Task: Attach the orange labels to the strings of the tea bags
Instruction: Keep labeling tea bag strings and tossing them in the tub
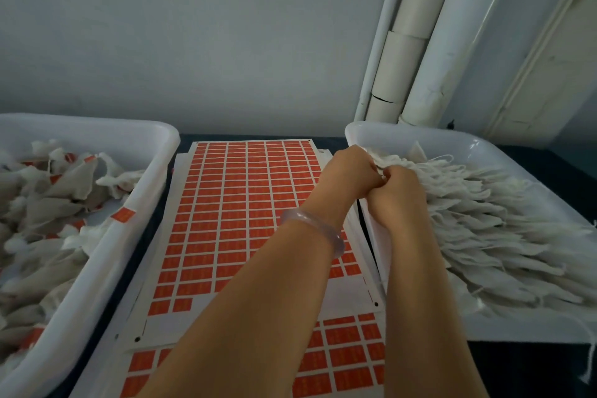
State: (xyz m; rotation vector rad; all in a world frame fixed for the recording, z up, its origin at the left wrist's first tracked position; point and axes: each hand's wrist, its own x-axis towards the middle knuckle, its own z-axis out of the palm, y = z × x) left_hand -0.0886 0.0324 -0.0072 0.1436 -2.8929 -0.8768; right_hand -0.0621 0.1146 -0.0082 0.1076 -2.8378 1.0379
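Head view: tea bags (468,203) seemingly gripped between hands (350,168) (400,189).

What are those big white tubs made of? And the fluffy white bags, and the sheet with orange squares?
The left tub and right tub look like smooth plastic: glossy rims, rounded moulded corners. The tea bags look like thin, soft fabric or paper, matte and crumpled, with cotton-like strings. The label sheet looks like flat paper, probably sticker backing, with matte orange labels.
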